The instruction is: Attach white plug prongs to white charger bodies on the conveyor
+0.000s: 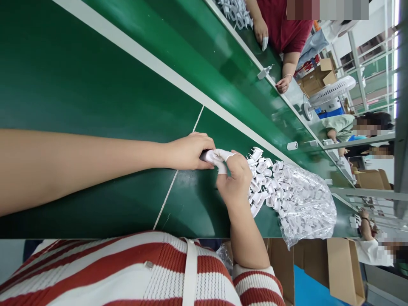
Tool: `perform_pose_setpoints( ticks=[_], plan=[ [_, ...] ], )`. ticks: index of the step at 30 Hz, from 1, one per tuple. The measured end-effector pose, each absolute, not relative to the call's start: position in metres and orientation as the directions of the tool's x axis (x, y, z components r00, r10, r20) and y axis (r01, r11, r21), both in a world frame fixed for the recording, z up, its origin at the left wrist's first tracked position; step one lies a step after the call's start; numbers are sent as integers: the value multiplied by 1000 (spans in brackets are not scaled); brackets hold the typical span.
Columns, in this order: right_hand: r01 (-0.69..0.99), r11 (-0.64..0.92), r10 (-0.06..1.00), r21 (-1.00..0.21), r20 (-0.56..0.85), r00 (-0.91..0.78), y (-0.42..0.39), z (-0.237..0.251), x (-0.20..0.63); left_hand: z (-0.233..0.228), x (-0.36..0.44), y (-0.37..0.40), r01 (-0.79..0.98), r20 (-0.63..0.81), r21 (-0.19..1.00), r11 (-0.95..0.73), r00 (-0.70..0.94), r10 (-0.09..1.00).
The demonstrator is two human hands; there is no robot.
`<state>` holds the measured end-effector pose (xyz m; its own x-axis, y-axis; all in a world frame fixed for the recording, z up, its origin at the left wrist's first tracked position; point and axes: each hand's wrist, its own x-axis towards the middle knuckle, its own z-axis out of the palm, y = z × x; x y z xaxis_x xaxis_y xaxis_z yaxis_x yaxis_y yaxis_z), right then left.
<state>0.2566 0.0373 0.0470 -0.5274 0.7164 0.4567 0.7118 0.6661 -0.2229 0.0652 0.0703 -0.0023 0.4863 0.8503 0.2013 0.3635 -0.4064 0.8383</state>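
A dark green workbench [89, 97] fills the left and centre of the frame, and below it a red-and-white striped knit sweater [127, 276] covers the wearer's body along the bottom edge. A glossy green conveyor belt [191, 55] runs diagonally from the upper left towards the right side, with a co-worker in a dark red shirt [282, 25] beyond it at the upper right. Right of centre, a clear plastic bag [309, 208] full of white plug parts lies on the workbench, and a loose pile of white plug parts [264, 178] meets its left side. The right hand [236, 176] comes up from the lower right, just left of the pile; the left hand [191, 151] reaches in from the left, and the two nearly meet at mid-frame. Between them is a small white piece [208, 157] with a dark left end, mostly hidden, so its exact kind cannot be told. The left fingers and thumb curl round its dark end, while the right thumb and forefinger, in white finger cots [225, 154], pinch it from the right.
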Motion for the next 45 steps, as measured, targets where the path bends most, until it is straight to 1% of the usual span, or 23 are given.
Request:
perform_pose_setpoints(
  ticks=[3, 8, 12, 15, 17, 21, 23, 24, 27, 30, 33, 34, 36, 38, 40, 41, 43, 45],
  plan=[
    [696, 686, 702, -211, 441, -559, 40, 53, 257, -2, 66, 70, 366, 204, 836, -410, 486, 850],
    [758, 638, 714, -134, 472, -517, 37, 52, 254, -3, 67, 71, 372, 195, 839, -398, 477, 857],
    [774, 617, 718, -141, 505, -479, 33, 44, 254, -3, 67, 70, 380, 213, 826, -417, 473, 855],
    [774, 591, 751, -226, 505, -426, 32, 39, 256, -2, 67, 69, 380, 229, 812, -442, 488, 842],
    [753, 570, 785, -328, 486, -383, 31, 37, 257, -1, 67, 69, 379, 231, 809, -449, 498, 836],
    [679, 522, 847, -516, 405, -343, 33, 35, 259, 0, 66, 68, 381, 237, 799, -464, 510, 827],
    [650, 498, 863, -574, 405, -303, 35, 34, 259, -2, 66, 67, 370, 256, 799, -474, 503, 825],
    [644, 496, 862, -583, 417, -287, 37, 34, 259, -2, 67, 67, 362, 264, 803, -474, 497, 827],
    [659, 525, 844, -539, 431, -319, 39, 38, 258, -5, 67, 67, 339, 263, 821, -459, 489, 832],
    [708, 554, 820, -439, 433, -373, 38, 41, 256, -6, 66, 69, 328, 259, 829, -453, 492, 831],
    [750, 557, 805, -356, 455, -381, 37, 39, 255, -6, 66, 70, 326, 271, 827, -458, 483, 833],
    [752, 552, 807, -359, 458, -373, 37, 37, 255, -5, 66, 69, 320, 276, 828, -460, 481, 832],
    [731, 538, 820, -419, 459, -341, 39, 33, 256, -3, 67, 68, 290, 282, 844, -450, 474, 834],
    [666, 525, 841, -531, 443, -310, 41, 31, 257, 2, 68, 66, 205, 254, 905, -374, 445, 859],
    [563, 508, 860, -652, 425, -284, 42, 32, 260, 10, 67, 64, 26, 168, 980, -199, 437, 884],
    [513, 503, 864, -696, 423, -272, 42, 34, 262, 15, 66, 62, -77, 115, 993, -89, 455, 883],
    [452, 515, 857, -729, 447, -256, 39, 40, 267, 26, 64, 58, -232, 45, 969, 90, 518, 854],
    [441, 557, 830, -704, 490, -266, 34, 47, 271, 34, 62, 55, -300, 25, 937, 176, 564, 825]
  ],
)
